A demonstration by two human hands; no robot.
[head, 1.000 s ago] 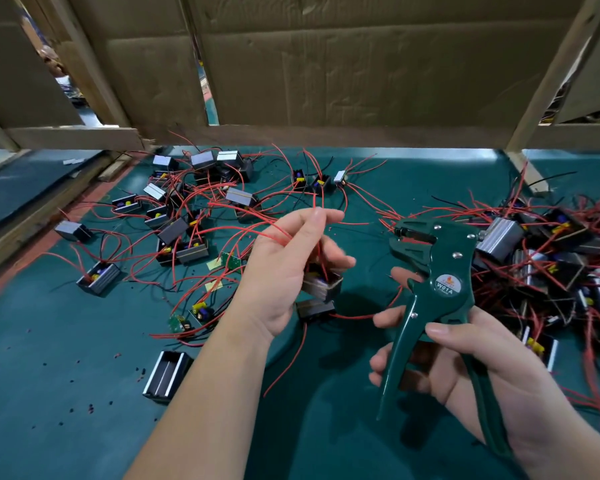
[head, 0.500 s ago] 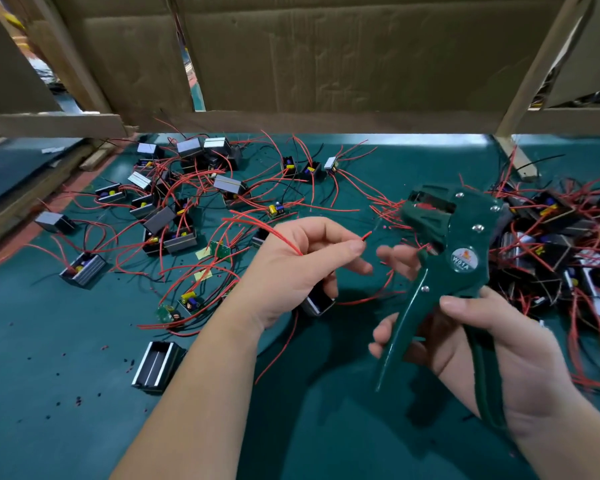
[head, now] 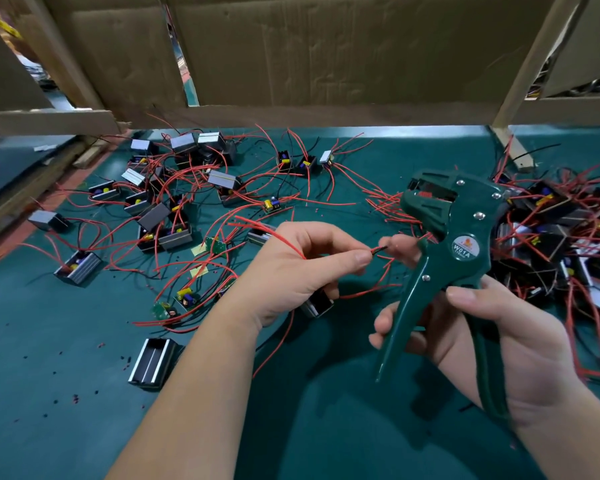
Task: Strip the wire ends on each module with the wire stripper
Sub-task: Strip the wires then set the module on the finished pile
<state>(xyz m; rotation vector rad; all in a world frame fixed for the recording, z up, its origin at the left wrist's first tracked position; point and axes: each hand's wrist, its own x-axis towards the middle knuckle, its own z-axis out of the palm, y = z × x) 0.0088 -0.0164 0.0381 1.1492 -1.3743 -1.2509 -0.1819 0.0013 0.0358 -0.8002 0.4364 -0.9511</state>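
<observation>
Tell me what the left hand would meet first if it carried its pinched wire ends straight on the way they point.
The left hand points its wire ends right, at the right hand's fingertip just beyond. That finger likely comes first, then the wire stripper, though depth is unclear.

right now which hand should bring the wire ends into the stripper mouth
Left. The left hand already pinches the wire ends, which point toward the stripper. The right hand is full, wrapped around the stripper handles.

A teal felt tabletop (head: 66, 427) — backed by brown creased cardboard sheets (head: 326, 53) on pale wooden rails (head: 45, 121).
</observation>
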